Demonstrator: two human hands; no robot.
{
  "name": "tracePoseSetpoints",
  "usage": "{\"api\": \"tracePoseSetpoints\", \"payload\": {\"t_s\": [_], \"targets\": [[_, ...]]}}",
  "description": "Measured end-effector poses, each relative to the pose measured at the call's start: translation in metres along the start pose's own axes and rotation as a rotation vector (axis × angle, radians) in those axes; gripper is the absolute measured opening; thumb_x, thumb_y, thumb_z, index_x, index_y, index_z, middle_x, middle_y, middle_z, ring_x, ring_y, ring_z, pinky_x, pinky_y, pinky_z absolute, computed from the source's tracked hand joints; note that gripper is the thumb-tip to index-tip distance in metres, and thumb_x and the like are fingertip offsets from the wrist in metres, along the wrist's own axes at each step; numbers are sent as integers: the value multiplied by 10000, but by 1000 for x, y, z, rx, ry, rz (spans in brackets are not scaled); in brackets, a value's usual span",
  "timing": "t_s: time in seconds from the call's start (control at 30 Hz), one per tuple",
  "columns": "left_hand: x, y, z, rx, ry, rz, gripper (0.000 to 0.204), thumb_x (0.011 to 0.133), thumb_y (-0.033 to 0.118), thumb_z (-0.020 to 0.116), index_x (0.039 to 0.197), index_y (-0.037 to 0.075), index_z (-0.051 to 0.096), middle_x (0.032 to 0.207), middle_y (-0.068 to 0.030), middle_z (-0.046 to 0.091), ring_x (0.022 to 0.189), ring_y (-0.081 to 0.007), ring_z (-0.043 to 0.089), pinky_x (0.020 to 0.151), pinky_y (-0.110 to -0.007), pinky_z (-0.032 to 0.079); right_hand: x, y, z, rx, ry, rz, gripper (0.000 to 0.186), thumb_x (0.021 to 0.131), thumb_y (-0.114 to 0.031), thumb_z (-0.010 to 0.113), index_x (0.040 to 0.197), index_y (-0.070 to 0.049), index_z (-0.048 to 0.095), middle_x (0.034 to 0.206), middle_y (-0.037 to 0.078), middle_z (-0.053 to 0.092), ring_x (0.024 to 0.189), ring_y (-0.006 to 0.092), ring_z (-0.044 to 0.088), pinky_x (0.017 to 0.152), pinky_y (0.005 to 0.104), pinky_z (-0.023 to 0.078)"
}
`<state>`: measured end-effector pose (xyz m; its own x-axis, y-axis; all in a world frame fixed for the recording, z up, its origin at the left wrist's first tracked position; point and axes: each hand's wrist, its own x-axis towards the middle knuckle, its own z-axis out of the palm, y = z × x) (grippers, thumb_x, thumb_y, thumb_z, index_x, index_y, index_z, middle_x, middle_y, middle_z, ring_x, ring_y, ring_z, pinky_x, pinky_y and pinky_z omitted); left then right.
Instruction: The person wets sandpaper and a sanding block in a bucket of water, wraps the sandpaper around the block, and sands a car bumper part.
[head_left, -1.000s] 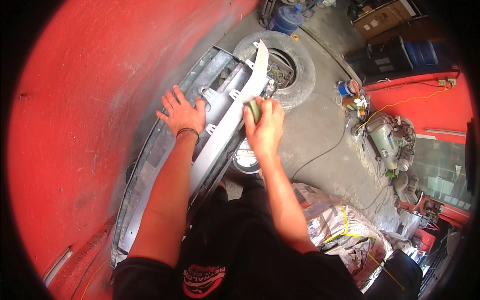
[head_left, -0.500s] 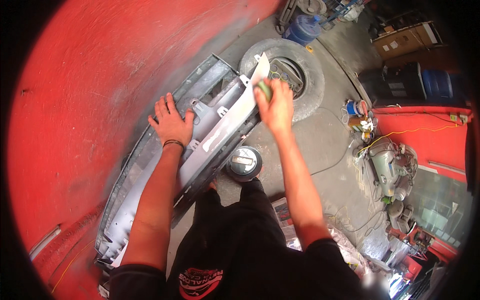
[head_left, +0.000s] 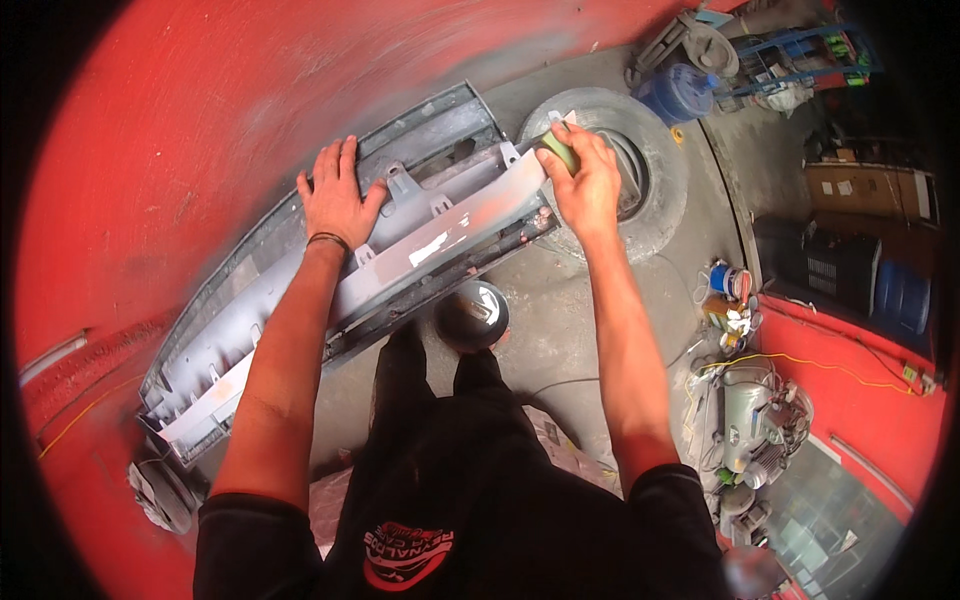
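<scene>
A long grey vehicle trim panel (head_left: 440,233) with white clips and a patchy primed face lies diagonally in a dark grimy frame (head_left: 460,108). My left hand (head_left: 338,200) rests open on its inner side, fingers spread. My right hand (head_left: 590,180) grips a green sanding pad (head_left: 560,150) at the panel's far right end, where the fingers hide part of the tip. A large grey tire (head_left: 655,180) lies flat beyond that end. Below the panel, near my legs, is a dark round container (head_left: 455,317) with a light object on top.
A red wall (head_left: 150,150) runs along the left and back. A blue water jug (head_left: 672,98) and trolley (head_left: 790,60) stand at the back right. Cardboard (head_left: 870,190), paint cans (head_left: 730,280), a compressor (head_left: 750,430) and cables are on the right. Wrapped material (head_left: 560,440) lies behind my legs.
The view has turned, so the panel lies less steeply. My right hand has moved with the pad along the panel to its far end. My left hand still rests spread on it.
</scene>
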<state>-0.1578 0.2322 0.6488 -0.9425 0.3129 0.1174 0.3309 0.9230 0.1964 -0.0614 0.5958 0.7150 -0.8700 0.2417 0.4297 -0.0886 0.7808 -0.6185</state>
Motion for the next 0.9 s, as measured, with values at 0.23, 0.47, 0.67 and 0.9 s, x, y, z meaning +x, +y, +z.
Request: {"api": "tracePoseSetpoints", "payload": {"t_s": [0.23, 0.47, 0.67, 0.9], "targets": [[-1, 0, -9, 13, -9, -35, 900, 983, 558, 652, 1733, 133, 393, 1766, -163, 416, 1660, -351, 339, 1321, -703, 198, -10, -16, -3, 35, -91, 14, 394, 926, -217, 894, 1284, -76, 804, 1395, 190, 755, 1218, 389, 694, 1096, 472, 508], [-6, 2, -13, 28, -47, -48, 894, 1010, 530, 638, 1764, 153, 342, 1777, -169, 401, 1669, -355, 324, 1328, -683, 193, -38, -60, 23, -37, 35, 19, 365, 997, -257, 802, 1275, -27, 746, 1289, 198, 716, 1156, 408, 643, 1034, 518, 488], [1, 10, -14, 5, -34, -32, 902, 996, 505, 653, 1760, 136, 346, 1777, -165, 400, 1672, -352, 319, 1331, -681, 182, 28, 38, 16, -153, 20, 50, 354, 994, -274, 807, 1242, -28, 748, 1176, 215, 746, 1083, 408, 675, 992, 527, 516], [-5, 2, -23, 16, -50, -50, 905, 992, 491, 659, 1763, 137, 343, 1778, -162, 398, 1669, -357, 322, 1331, -678, 180, -3, -7, 34, -167, 95, 71, 372, 1003, -270, 806, 1304, -56, 761, 1319, 225, 723, 1252, 414, 663, 1084, 516, 485]]}}
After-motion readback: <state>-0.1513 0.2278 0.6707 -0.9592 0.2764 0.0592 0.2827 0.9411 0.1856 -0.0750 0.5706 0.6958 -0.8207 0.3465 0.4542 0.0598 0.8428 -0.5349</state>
